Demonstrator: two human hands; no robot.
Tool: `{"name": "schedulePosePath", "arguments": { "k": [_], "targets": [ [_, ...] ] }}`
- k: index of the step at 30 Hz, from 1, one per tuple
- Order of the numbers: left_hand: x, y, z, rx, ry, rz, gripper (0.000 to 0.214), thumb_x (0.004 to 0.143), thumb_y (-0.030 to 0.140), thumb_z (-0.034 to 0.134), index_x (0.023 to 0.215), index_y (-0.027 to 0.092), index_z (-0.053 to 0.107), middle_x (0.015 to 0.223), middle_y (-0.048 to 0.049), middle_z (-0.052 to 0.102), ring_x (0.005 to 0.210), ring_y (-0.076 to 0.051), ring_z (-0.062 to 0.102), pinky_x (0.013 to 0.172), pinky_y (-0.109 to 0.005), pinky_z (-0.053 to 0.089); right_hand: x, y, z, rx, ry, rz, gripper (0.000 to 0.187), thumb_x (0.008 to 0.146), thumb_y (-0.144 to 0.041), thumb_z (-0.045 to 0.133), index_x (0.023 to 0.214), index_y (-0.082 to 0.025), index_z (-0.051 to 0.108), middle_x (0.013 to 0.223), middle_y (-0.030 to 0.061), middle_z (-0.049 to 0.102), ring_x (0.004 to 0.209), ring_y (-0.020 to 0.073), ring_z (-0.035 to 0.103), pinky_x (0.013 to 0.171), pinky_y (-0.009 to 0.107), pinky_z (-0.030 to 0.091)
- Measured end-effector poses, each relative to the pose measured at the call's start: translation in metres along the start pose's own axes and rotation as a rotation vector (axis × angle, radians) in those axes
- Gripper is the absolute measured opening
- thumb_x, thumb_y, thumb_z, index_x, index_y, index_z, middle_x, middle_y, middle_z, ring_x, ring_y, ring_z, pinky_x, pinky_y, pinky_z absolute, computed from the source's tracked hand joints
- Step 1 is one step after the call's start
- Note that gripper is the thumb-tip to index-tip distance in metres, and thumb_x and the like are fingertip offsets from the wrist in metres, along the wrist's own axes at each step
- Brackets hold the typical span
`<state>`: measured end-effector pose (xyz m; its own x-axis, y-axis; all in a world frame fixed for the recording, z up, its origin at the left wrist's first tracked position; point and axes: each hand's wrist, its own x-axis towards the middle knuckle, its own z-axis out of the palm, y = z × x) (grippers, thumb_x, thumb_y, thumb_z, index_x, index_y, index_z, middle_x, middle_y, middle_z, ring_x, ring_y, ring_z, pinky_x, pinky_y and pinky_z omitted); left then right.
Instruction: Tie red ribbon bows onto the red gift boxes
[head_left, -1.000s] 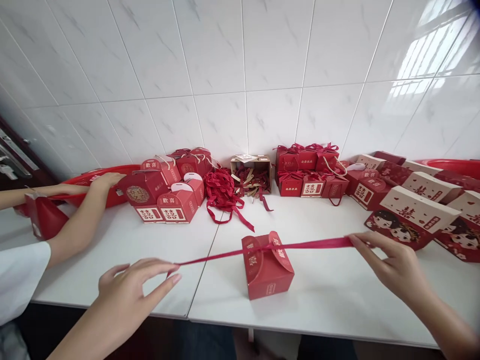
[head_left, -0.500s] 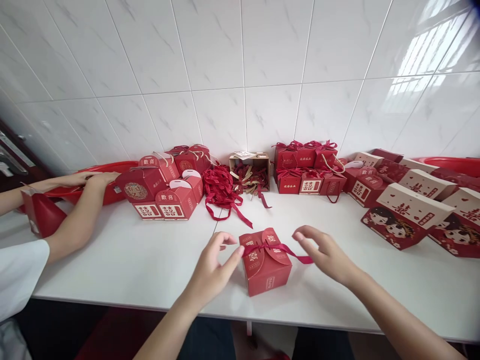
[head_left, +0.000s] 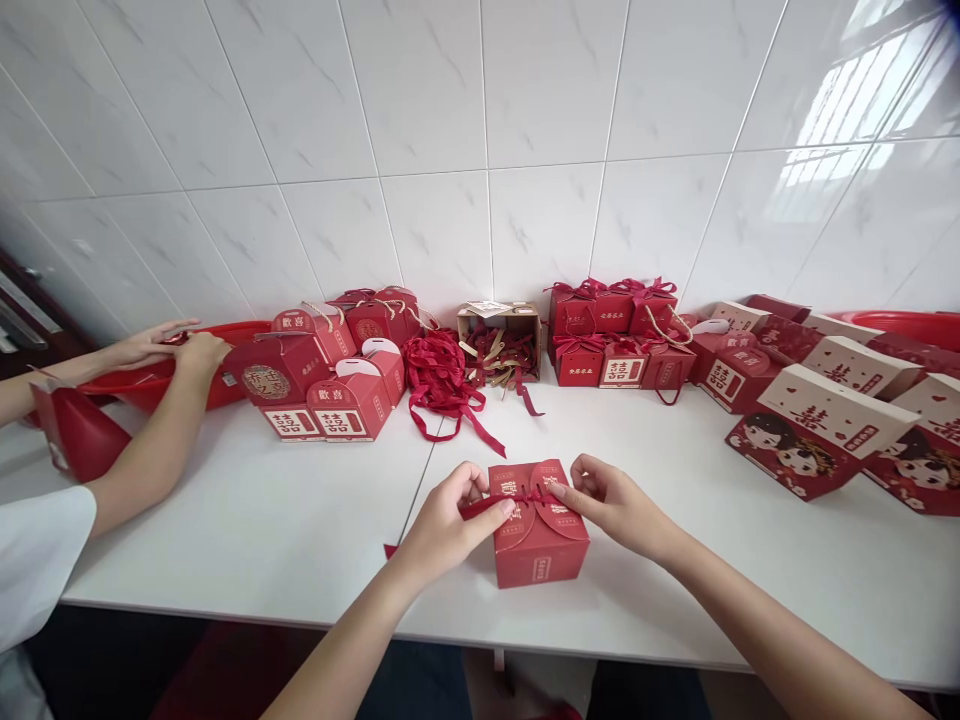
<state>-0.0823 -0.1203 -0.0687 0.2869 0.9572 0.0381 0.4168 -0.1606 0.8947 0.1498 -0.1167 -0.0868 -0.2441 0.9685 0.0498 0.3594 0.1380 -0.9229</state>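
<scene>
A small red gift box (head_left: 540, 545) with curved top flaps stands near the front edge of the white table (head_left: 300, 520). A thin red ribbon (head_left: 525, 494) crosses its top. My left hand (head_left: 448, 520) pinches the ribbon at the box's left side, with a loose end trailing down to the table. My right hand (head_left: 611, 500) pinches the ribbon at the box's right side, fingertips on the top flaps. Both hands are closed on the ribbon and touch the box.
A pile of red ribbons (head_left: 442, 380) and a cardboard box of tags (head_left: 501, 345) lie at the back. Stacks of red gift boxes (head_left: 330, 375) (head_left: 611, 335) and flat printed boxes (head_left: 825, 420) line the wall. Another person's hands (head_left: 176, 345) reach a red tray (head_left: 150, 375) at the left.
A second ago my hands held the ribbon stretched wide apart over the box. They have come together at the box top, and the ribbon is now gathered there.
</scene>
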Motion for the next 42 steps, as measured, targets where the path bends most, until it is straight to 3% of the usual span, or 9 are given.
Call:
{"name": "schedulePosePath", "arguments": {
  "k": [8, 11, 15, 18, 21, 26, 32, 36, 42],
  "targets": [
    [0.011, -0.003, -0.034, 0.198, -0.012, -0.132, 0.023, 0.084, 0.043, 0.047, 0.082, 0.021, 0.052, 0.051, 0.0068, 0.046, 0.048, -0.012, 0.040, 0.049, -0.023, 0.029, -0.023, 0.000, -0.034, -0.208, -0.052, -0.224, 0.035, 0.085, -0.029, 0.052, 0.060, -0.022, 0.029, 0.061, -0.0038, 0.037, 0.054, 0.0106, 0.030, 0.050, 0.026, 0.028],
    [0.020, 0.008, -0.051, 0.247, -0.351, -0.223, 0.017, 0.074, 0.034, 0.057, 0.081, 0.020, 0.064, 0.049, 0.0045, 0.053, 0.045, -0.011, 0.040, 0.047, -0.023, 0.025, -0.028, -0.004, -0.034, -0.473, 0.044, -0.316, 0.030, 0.084, -0.023, 0.050, 0.056, -0.020, 0.040, 0.073, 0.0028, 0.050, 0.057, 0.0120, 0.041, 0.054, 0.029, 0.036],
    [0.029, 0.033, -0.054, 0.028, -0.743, -0.166, 0.015, 0.069, 0.033, 0.067, 0.072, 0.020, 0.073, 0.051, 0.0021, 0.054, 0.049, -0.011, 0.046, 0.051, -0.024, 0.031, -0.023, -0.010, -0.017, -0.509, 0.458, -0.407, 0.032, 0.087, -0.030, 0.049, 0.057, -0.020, 0.054, 0.081, 0.0086, 0.056, 0.061, 0.0150, 0.050, 0.048, 0.029, 0.039],
    [0.024, 0.047, -0.037, -0.144, -0.606, -0.140, 0.025, 0.074, 0.042, 0.065, 0.072, 0.019, 0.074, 0.051, 0.0023, 0.049, 0.047, -0.009, 0.037, 0.046, -0.023, 0.027, -0.018, -0.022, -0.006, -0.327, 0.513, -0.453, 0.032, 0.085, -0.036, 0.055, 0.058, -0.021, 0.061, 0.079, 0.0086, 0.059, 0.061, 0.0163, 0.053, 0.046, 0.029, 0.040],
    [0.010, 0.049, -0.012, -0.217, -0.317, -0.070, 0.030, 0.082, 0.043, 0.058, 0.079, 0.017, 0.073, 0.055, 0.0028, 0.046, 0.047, -0.008, 0.032, 0.045, -0.021, 0.027, -0.016, -0.035, 0.003, -0.119, 0.331, -0.386, 0.032, 0.082, -0.042, 0.060, 0.060, -0.020, 0.068, 0.076, 0.0070, 0.060, 0.059, 0.0151, 0.053, 0.050, 0.029, 0.044],
    [-0.011, 0.035, 0.020, 0.213, 0.101, 0.245, 0.026, 0.085, 0.020, 0.048, 0.091, 0.021, 0.073, 0.077, -0.0029, 0.055, 0.066, -0.014, 0.054, 0.061, -0.025, 0.046, -0.015, -0.047, 0.015, 0.087, 0.108, -0.169, 0.031, 0.075, -0.048, 0.068, 0.063, -0.020, 0.073, 0.078, 0.0058, 0.062, 0.068, 0.0167, 0.058, 0.061, 0.028, 0.047],
    [-0.015, 0.020, 0.034, 0.563, 0.327, 0.425, 0.037, 0.085, 0.012, 0.041, 0.106, 0.026, 0.069, 0.091, -0.0054, 0.055, 0.063, -0.012, 0.060, 0.053, -0.023, 0.047, -0.010, -0.051, 0.025, 0.035, 0.130, -0.097, 0.013, 0.072, -0.028, 0.068, 0.063, -0.019, 0.067, 0.078, 0.0019, 0.061, 0.066, 0.0137, 0.054, 0.060, 0.025, 0.044],
    [-0.010, 0.013, 0.030, 0.510, 0.328, 0.523, 0.037, 0.088, 0.014, 0.041, 0.109, 0.028, 0.068, 0.100, -0.0068, 0.054, 0.070, -0.013, 0.063, 0.058, -0.024, 0.051, -0.005, -0.057, 0.021, 0.000, 0.060, -0.051, 0.011, 0.068, -0.016, 0.058, 0.058, -0.018, 0.053, 0.062, -0.0032, 0.052, 0.057, 0.0102, 0.045, 0.052, 0.022, 0.036],
    [0.006, 0.021, 0.005, 0.320, -0.042, 0.523, 0.032, 0.087, 0.016, 0.045, 0.095, 0.026, 0.074, 0.105, -0.0072, 0.056, 0.071, -0.012, 0.059, 0.065, -0.025, 0.051, 0.008, -0.068, 0.004, -0.094, -0.233, 0.001, 0.012, 0.065, -0.016, 0.054, 0.057, -0.019, 0.046, 0.053, -0.0064, 0.039, 0.050, 0.0079, 0.032, 0.045, 0.022, 0.024]
  ]
}}
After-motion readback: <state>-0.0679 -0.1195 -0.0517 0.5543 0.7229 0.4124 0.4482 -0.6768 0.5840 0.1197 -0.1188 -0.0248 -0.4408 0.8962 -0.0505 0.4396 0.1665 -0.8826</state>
